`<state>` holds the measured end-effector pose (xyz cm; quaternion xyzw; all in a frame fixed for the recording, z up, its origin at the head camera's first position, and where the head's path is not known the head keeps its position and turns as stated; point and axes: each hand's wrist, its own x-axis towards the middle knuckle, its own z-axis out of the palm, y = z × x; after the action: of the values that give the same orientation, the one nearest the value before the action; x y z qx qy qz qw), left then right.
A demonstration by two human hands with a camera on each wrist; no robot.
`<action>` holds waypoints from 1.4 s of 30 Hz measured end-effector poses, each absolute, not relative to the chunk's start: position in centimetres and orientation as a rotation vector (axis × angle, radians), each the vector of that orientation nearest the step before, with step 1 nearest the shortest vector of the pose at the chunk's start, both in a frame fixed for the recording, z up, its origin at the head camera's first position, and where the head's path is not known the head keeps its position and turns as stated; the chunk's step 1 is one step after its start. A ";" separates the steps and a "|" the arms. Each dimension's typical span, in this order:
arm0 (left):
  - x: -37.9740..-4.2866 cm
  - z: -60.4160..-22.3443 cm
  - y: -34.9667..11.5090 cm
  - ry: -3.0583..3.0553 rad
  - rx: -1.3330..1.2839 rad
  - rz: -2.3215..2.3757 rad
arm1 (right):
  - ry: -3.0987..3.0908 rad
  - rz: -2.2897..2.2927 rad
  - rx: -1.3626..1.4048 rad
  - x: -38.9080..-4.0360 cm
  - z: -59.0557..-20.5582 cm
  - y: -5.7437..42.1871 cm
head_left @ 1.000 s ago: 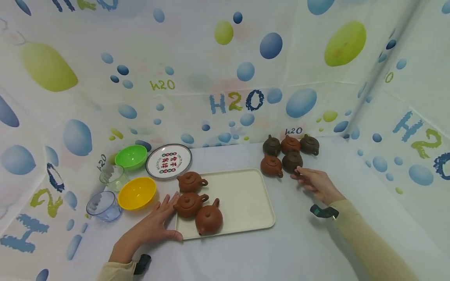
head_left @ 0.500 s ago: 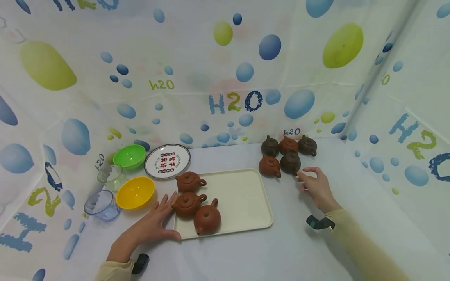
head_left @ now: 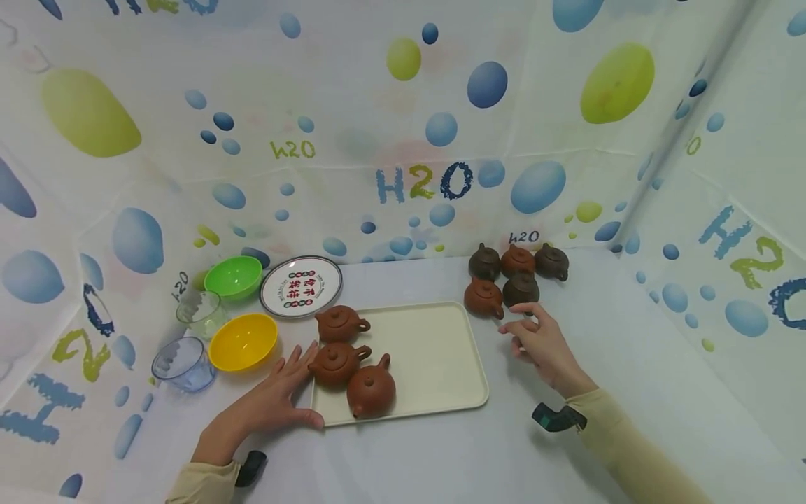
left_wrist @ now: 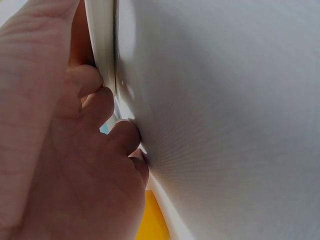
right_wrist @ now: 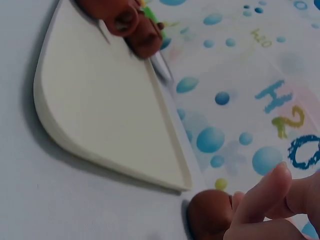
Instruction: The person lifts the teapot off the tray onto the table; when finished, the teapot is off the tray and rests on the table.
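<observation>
My left hand (head_left: pixel 273 399) rests at the left edge of the cream tray (head_left: pixel 434 357), fingers spread and thumb by the front left corner. Three reddish-brown teapots, the back one (head_left: pixel 340 323), the middle one (head_left: pixel 335 364) and the front one (head_left: pixel 371 392), stand on the tray's left part. My right hand (head_left: pixel 544 350) hovers right of the tray with loosely bent fingers and holds nothing. Just beyond its fingertips are a reddish teapot (head_left: pixel 483 297) and a dark brown teapot (head_left: pixel 520 288). In the right wrist view the fingers partly cover a reddish teapot (right_wrist: pixel 209 214); contact cannot be told.
Behind stand two dark teapots, left (head_left: pixel 484 263) and right (head_left: pixel 551 262), with a reddish one (head_left: pixel 518 262) between. At left are a green bowl (head_left: pixel 234 277), a yellow bowl (head_left: pixel 243 343), two clear cups (head_left: pixel 184 365) and a round plate (head_left: pixel 301 287). Patterned cloth walls surround the table.
My right hand has let go of the front dark teapot and moved left and toward me, to the front of the reddish teapot beside it. The left hand has stayed at the tray.
</observation>
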<state>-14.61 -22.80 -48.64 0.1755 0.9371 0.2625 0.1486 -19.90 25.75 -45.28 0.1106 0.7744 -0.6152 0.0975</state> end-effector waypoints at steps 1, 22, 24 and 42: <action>-14.6 -48.5 -22.8 2.694 0.507 0.755 | 2.288 -1.825 0.318 -19.7 -45.3 25.5; -14.6 -48.5 -22.9 2.693 0.498 0.767 | 2.086 -1.811 -0.021 -18.8 -46.2 18.2; -14.6 -48.4 -22.8 2.693 0.496 0.759 | 2.071 -1.802 -0.036 -18.7 -46.3 17.7; -14.5 -48.3 -22.7 2.688 0.496 0.779 | 2.005 -1.720 -0.173 -18.6 -48.3 11.8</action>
<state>-14.50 -22.73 -48.25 0.1726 0.9351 0.2710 0.1493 -18.61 11.78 -48.30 -0.0635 0.7344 -0.6299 0.2445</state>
